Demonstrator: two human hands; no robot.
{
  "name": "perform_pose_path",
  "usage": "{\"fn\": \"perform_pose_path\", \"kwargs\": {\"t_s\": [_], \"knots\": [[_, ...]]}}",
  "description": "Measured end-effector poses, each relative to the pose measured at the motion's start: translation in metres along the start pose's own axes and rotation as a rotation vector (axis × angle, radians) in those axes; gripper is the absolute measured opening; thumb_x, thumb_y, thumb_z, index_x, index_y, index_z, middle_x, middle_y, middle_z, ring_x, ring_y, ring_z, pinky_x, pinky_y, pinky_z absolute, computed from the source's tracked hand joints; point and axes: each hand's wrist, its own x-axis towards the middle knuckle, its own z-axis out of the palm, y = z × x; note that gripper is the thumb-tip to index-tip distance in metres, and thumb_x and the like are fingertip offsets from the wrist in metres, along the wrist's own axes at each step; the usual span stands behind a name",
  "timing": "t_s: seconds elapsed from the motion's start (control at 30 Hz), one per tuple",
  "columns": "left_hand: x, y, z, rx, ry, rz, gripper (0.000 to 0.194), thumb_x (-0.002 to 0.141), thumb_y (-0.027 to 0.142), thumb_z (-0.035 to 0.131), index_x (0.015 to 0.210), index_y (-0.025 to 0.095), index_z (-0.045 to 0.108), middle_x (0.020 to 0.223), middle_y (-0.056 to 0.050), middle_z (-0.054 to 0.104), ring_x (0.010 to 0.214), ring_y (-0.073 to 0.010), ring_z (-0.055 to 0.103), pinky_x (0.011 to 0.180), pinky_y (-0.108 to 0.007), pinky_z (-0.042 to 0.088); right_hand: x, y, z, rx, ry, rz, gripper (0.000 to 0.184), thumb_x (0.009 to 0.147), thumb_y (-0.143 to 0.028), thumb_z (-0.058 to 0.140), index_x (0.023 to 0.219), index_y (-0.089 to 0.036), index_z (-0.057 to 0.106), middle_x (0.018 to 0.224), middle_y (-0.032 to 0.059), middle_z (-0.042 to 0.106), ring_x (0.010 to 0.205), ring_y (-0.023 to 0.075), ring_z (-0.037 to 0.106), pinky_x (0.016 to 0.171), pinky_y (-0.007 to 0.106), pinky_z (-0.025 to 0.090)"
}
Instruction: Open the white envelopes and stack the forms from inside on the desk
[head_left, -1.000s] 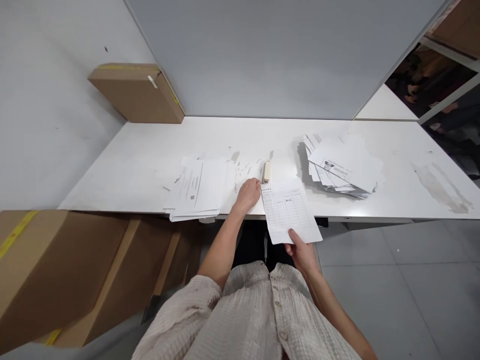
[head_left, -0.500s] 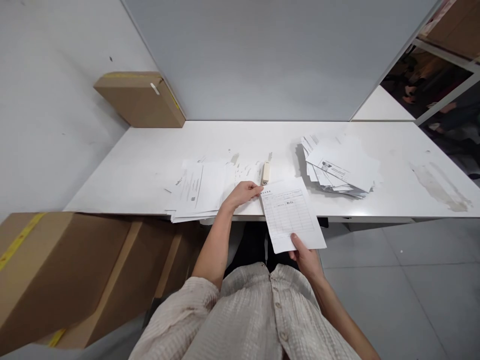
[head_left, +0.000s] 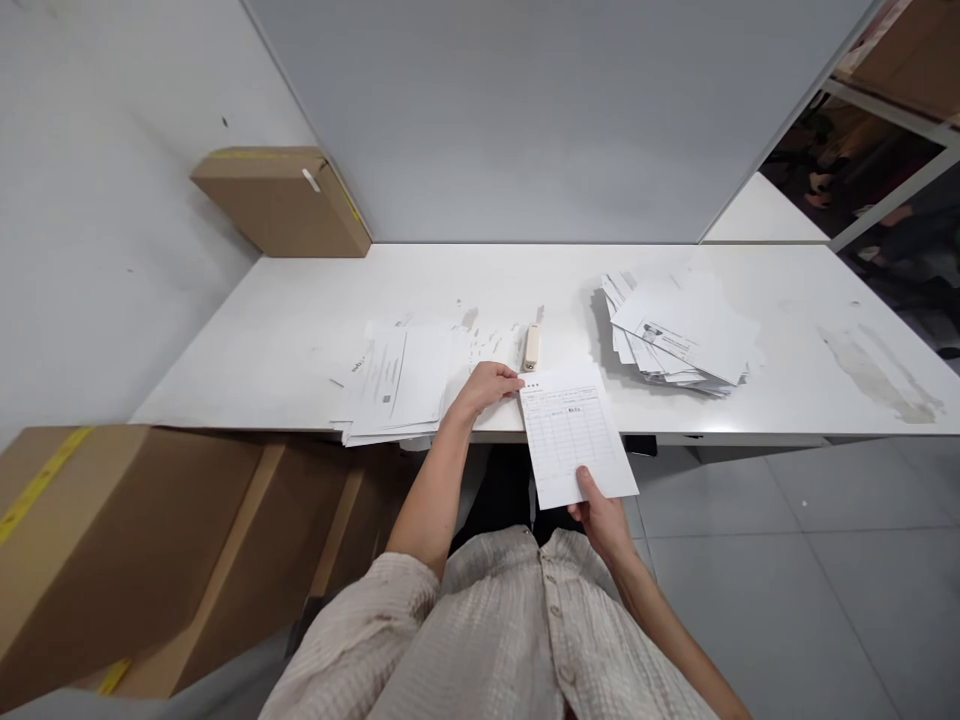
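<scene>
A printed paper form [head_left: 574, 430] with a table grid overhangs the desk's front edge, tilted slightly. My right hand [head_left: 600, 512] grips its lower edge, thumb on top and fingers beneath. At its upper left corner, my left hand [head_left: 491, 385] pinches the paper between thumb and fingertips. Just beyond the form's top edge lies a small beige stapler [head_left: 532, 347]. To the left, a spread of printed sheets [head_left: 397, 380] rests on the desk, partly over the front edge. A messy pile of papers [head_left: 682, 330] sits to the right.
The white desk [head_left: 795, 330] backs onto a grey panel [head_left: 525, 120]. A cardboard box [head_left: 289, 200] leans at the desk's back left. Large cardboard boxes [head_left: 127, 540] stand below the desk at left. Shelving [head_left: 892, 110] is at far right.
The form has shifted slightly left and turned a little more upright, my right hand moving left with it. My left hand stays nearly in place at the corner.
</scene>
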Motion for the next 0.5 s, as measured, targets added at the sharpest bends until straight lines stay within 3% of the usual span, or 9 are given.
{"fn": "perform_pose_path", "kwargs": {"t_s": [0.17,0.5], "knots": [[0.000,0.002,0.000,-0.002,0.020,-0.025,0.006,0.065,0.014,0.067,0.062,0.014,0.061,0.054,0.001,0.057,0.051,-0.0075,0.051,0.054,-0.021,0.041,-0.002,0.003,0.001,-0.043,-0.048,-0.029,0.035,0.074,-0.048,0.067,0.082,-0.016,0.058,0.041,-0.0069,0.044,0.036,0.0073,0.037,0.034,0.020,0.030],[0.025,-0.013,0.009,0.216,0.156,0.079,0.019,0.060,0.021,0.069,0.077,0.017,0.063,0.068,-0.002,0.065,0.064,-0.0153,0.059,0.062,-0.026,0.044,-0.003,-0.003,0.015,0.004,-0.002,-0.042,0.036,0.071,-0.049,0.068,0.084,-0.016,0.058,0.044,-0.0072,0.047,0.036,0.0072,0.039,0.034,0.020,0.032]]}}
